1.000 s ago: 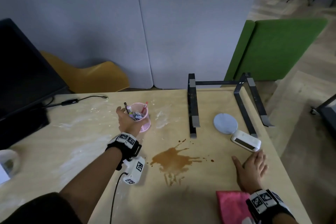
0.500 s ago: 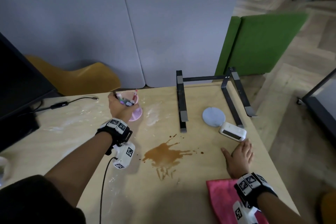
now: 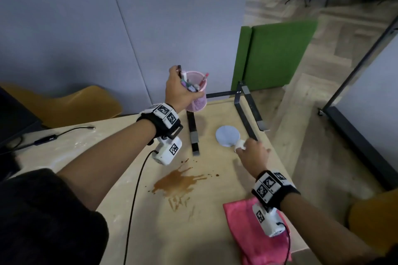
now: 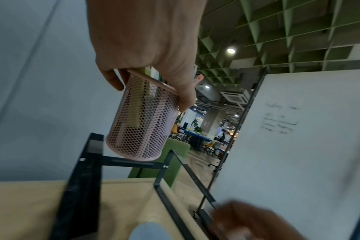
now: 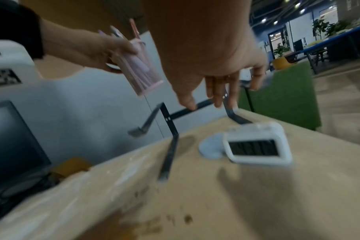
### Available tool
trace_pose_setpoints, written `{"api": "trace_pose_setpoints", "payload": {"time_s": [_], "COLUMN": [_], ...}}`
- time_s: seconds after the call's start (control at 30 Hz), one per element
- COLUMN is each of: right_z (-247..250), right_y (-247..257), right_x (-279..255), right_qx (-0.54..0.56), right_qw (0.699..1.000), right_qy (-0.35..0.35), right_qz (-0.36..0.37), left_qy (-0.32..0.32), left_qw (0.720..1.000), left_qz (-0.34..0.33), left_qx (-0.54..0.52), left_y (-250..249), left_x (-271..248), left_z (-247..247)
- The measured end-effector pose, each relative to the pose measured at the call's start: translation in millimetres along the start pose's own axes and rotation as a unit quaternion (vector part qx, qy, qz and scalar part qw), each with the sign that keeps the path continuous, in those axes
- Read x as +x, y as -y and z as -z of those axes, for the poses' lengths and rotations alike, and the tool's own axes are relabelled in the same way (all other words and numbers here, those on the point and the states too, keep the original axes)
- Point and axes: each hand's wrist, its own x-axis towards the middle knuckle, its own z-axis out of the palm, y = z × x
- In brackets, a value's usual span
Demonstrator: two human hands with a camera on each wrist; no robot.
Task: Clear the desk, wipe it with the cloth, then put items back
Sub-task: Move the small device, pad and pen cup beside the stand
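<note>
Closest to the camera, a pink cloth (image 3: pixel 254 234) lay crumpled on the near right corner of the worktop (image 3: pixel 120 178), partly under the right forearm. A bit further in there was a brown spill (image 3: pixel 178 183) splattered across the wood, with a few stray drops beside it. Past that, the right hand (image 3: pixel 253 155) hung just over a small white clock (image 5: pixel 257 146), fingers (image 5: pixel 220 91) loosely spread and pointing down; from the wrist view they looked apart and not gripping anything, though whether they touched the clock I couldn't tell, it was pretty blurry. The clock sat right against a round pale blue coaster (image 3: pixel 227 136), overlapping its edge, and both lay between the two rails of a black metal stand (image 3: pixel 193 133) at the far right of the worktop. The left hand (image 3: pixel 181 90) was up in the air, fingers and thumb wrapped around the rim of a pink mesh pen cup (image 4: pixel 142 123) full of pens, holding it clear of the worktop above the back bar of the stand. Off to the far left, a black cable (image 3: pixel 53 135) trailed along the worktop.
</note>
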Motion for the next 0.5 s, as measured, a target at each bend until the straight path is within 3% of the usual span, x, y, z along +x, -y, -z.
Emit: {"api": "trace_pose_setpoints", "payload": {"time_s": [0.1,0.23,0.5], "right_z": [27,48,43], "right_y": [32,61,62], "right_x": [22,60,87], "right_qx": [0.144,0.275,0.316], "right_qw": [0.982,0.947,0.926], "right_qy": [-0.038,-0.02,-0.034], "right_qz": [0.115,0.162,0.202], "left_qy": [0.042,0.075,0.104], "left_qw": [0.999,0.997,0.993], "left_qz": [-0.008,-0.008,0.033], "left_qx": [0.004,0.01,-0.032], "left_y": [-18,-27,-14], "left_x": [-5,-18,-32], "left_z": [-23,-50,-78]}}
